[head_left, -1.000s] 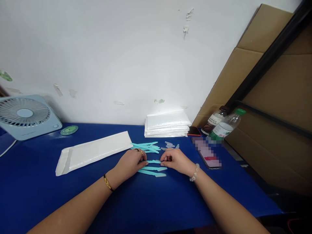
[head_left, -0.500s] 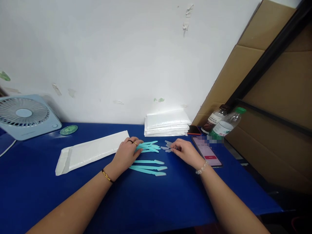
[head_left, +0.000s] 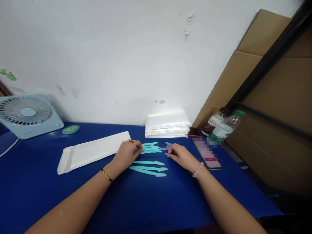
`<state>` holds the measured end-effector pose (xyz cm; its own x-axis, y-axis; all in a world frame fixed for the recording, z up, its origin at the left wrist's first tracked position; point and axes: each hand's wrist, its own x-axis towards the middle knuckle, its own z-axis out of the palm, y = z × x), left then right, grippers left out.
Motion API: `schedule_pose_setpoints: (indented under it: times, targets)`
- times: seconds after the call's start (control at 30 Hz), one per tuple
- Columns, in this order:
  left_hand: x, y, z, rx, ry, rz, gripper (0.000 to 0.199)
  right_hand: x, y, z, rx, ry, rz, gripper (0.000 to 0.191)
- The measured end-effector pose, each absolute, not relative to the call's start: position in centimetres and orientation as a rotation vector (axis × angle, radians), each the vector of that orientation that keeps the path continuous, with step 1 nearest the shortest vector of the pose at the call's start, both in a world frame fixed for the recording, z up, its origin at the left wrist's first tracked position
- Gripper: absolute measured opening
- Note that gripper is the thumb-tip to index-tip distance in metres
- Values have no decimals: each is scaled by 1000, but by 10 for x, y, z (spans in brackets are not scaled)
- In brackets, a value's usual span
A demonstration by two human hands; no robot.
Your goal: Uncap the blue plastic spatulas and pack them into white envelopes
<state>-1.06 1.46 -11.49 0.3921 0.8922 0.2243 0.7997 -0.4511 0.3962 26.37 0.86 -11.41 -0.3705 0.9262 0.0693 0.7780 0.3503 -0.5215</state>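
Head view, the only one: your two hands work over a blue table (head_left: 151,204). The step in hand appears to be picking out one turquoise razor and one clear cover. The next move, as judged from this pose, calls for a light, exact pinch, since the razors overlap and the covers are small and thin.

Your left hand (head_left: 128,152) rests at the left end of a loose pile of turquoise razors (head_left: 149,148), its fingers curled and its thumb drawn in near the forefinger. The fingers hide the handle ends, so you cannot tell whether one razor is gripped or merely touched. Your right hand (head_left: 181,156) is nearly closed, thumb and forefinger pinched on what looks like a clear cover (head_left: 166,153), its end protruding to the left. A few loose covers (head_left: 168,143) lie just beyond your fingertips, between the pile and a phone (head_left: 207,154).

Nearer you than the pile, three separate razors (head_left: 151,168) lie with pale tips to the right; the nearest two converge at their left ends. A white padded mailer (head_left: 97,151) lies beside your left hand.
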Motion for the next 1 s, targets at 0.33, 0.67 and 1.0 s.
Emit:
schedule_pose_setpoints:
  times: [0.33,0.67,1.0]
  targets:
    - [-9,13,-116,2354,1482,566,15,259,5,-113,-1321,-2161,764,14]
    - [-6,10,-112,2337,1448,542,18,256,2,-110,-1307,-2142,827,15]
    - [-5,10,-113,2314,1440,558,21,254,2,-114,-1287,-2121,890,17]
